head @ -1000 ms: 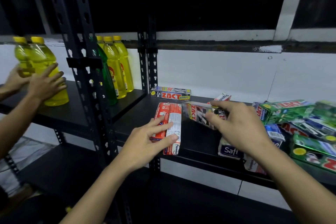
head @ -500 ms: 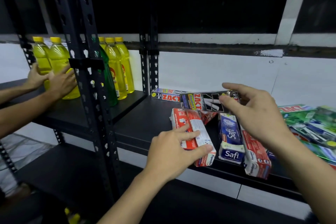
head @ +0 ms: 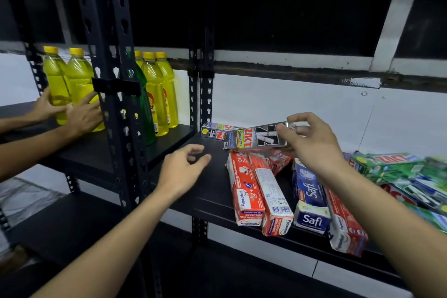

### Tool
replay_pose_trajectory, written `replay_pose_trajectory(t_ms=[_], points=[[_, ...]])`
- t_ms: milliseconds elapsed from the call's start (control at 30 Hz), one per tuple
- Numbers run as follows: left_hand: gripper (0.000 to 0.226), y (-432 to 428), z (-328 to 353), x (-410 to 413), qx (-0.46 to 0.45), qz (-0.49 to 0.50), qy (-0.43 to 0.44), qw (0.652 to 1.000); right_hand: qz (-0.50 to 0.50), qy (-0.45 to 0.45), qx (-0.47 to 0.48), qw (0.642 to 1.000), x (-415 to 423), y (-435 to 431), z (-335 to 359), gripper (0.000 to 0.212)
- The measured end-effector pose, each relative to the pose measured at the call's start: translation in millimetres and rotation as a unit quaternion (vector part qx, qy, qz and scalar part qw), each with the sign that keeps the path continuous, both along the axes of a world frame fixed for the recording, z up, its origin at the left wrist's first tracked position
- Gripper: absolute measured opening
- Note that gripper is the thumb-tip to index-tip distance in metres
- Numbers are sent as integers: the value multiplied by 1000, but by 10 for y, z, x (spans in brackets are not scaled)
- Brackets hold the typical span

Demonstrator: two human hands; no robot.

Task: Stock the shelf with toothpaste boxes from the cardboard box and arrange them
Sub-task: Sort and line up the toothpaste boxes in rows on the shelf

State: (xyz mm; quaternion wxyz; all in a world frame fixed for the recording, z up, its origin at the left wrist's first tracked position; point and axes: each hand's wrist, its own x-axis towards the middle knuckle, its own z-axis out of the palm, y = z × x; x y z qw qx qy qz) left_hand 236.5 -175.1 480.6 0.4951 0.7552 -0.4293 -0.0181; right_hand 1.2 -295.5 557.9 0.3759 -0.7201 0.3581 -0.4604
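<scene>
1. Head view: our left hand [head: 183,172] hovers over the black shelf [head: 215,196], fingers loosely curled and holding nothing.
2. Red Pepsodent boxes [head: 251,191] and a blue Safi box [head: 310,198] lie flat at the shelf's front edge.
3. Over their far ends, our right hand [head: 312,145] pinches one end of the grey ZACT box [head: 251,139], held nearly level.
4. A second ZACT box [head: 214,129] lies at the back.
</scene>
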Motion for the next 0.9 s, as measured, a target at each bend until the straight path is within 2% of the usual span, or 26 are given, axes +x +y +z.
replay_pose_trajectory(t_ms=[200, 367, 500, 633, 700, 767, 900], points=[[36, -209, 28, 324, 31, -14, -33, 999, 3, 7, 77, 997, 385, -189, -73, 32], [39, -442, -28, 470, 68, -6, -63, 996, -77, 149, -47, 985, 662, -380, -61, 31], [39, -619, -2, 591, 71, -11, -106, 992, -85, 265, -49, 959, 873, -655, -117, 43], [41, -782, 31, 732, 46, 12, -120, 992, -39, 360, -40, 931, 947, -856, -243, 51], [47, -838, 3, 773, 47, 38, -128, 990, -44, 399, -56, 914, 920, -893, -305, 49], [54, -892, -51, 801, 84, 42, -138, 986, -69, 422, -79, 901, 894, -895, -336, 47], [57, -948, -88, 846, 141, 21, -140, 980, -85, 424, -77, 898, 858, -883, -352, 41]])
